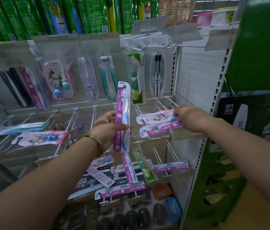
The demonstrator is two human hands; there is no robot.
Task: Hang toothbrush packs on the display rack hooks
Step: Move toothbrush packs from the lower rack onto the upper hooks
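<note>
My left hand (107, 130) is curled round a purple toothbrush pack (121, 113) and holds it standing up in front of the rack, with my thumb across its front. It has a blue and white brush inside, "Doctor" down its side and "牙博士" at the top by the hanging hole. A gold bangle (92, 140) is on that wrist. My right hand (189, 117) is out to the right, and its fingers pinch the right end of a stack of two packs (160, 126) lying flat on the white wire hooks (164, 103). The top one is pink with a cartoon on it and the one under it is purple. I cannot tell if I have hold of both. Far up on the rack, more white hooks (155, 45) stick out toward me with clear tag plates (185, 32) at their tips. A green pack (135, 80) and a pack with two dark brushes (157, 75) hang there. To the left hang a teal pack (107, 78) that says "Doctor", a pink cartoon pack (58, 80) and another purple "Doctor" pack (34, 93). Near me, under my left hand, a messy pile of packs (129, 173) lies across the lower hooks. Some say "Doctor" and a dark one says "AUBO". Below the pile sit little boxes, one blue (172, 206) and one orange (162, 191). Tall green cans (23, 15) stand on the top shelf. On the right a dark sign (247, 113) reads "100年润发".
</note>
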